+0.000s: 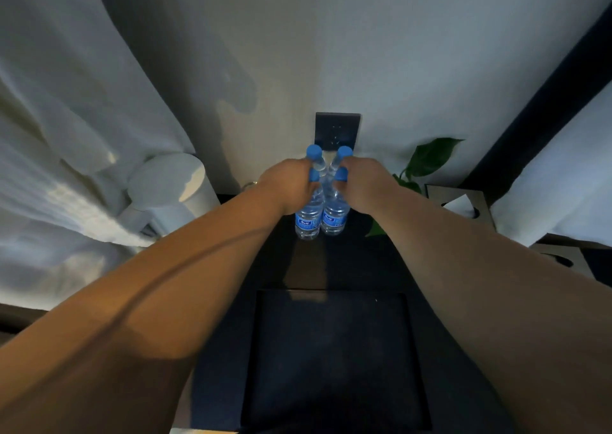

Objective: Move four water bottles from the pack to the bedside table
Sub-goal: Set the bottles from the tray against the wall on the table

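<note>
**Four bottles, two hands, one dark nightstand**

So both arms are stretched out over the bedside table (331,268), and each hand has two water bottles pinched by the necks. The left hand (291,185) is clenched around the left pair of bottles (308,215), the right hand (361,181) around the right pair of bottles (334,216). All four blue caps show, the two pairs touching each other. They're near the back of the tabletop, just in front of the wall socket (337,132). I can't tell whether the bases are already resting on the surface or hanging just above it.

My take on doing this bit well: bring them down straight, feel the bases sit flat, then loosen the fingers one hand at a time so nothing tips. Necks are a wobbly place to grip from. Watch the white lamp (172,185) to the left, and the leafy plant (427,158) and tissue box (463,205) to the right.
</note>
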The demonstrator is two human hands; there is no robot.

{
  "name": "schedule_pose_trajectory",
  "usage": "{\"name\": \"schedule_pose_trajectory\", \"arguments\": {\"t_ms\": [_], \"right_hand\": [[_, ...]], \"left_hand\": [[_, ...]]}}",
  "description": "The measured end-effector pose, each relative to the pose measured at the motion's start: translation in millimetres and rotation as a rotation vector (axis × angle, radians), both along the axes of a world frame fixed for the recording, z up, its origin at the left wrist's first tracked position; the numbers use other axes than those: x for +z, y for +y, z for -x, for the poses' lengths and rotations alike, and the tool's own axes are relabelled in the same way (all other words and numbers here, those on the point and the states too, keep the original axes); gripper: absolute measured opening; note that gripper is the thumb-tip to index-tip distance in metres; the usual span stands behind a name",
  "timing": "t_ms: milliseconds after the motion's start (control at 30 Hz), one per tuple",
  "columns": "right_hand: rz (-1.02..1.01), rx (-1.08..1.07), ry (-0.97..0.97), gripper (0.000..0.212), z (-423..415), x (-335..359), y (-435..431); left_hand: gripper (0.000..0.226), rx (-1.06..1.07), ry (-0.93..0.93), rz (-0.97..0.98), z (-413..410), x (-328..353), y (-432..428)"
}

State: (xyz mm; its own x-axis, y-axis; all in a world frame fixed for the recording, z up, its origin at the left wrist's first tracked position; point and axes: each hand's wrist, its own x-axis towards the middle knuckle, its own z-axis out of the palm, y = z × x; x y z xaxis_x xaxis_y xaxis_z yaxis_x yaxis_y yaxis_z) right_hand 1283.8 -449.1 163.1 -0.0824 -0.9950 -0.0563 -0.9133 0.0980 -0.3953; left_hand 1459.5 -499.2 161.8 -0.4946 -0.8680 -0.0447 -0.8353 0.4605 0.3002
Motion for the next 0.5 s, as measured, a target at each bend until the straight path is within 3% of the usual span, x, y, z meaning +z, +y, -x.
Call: {"name": "schedule_pose_trajectory", "arguments": {"t_ms": [500], "right_hand": [[-0.032,0.075,0.024,0.031,7,-10,-14]], "left_hand": [[0.034,-0.020,0.005,-0.028,2,-2,-9]]}}
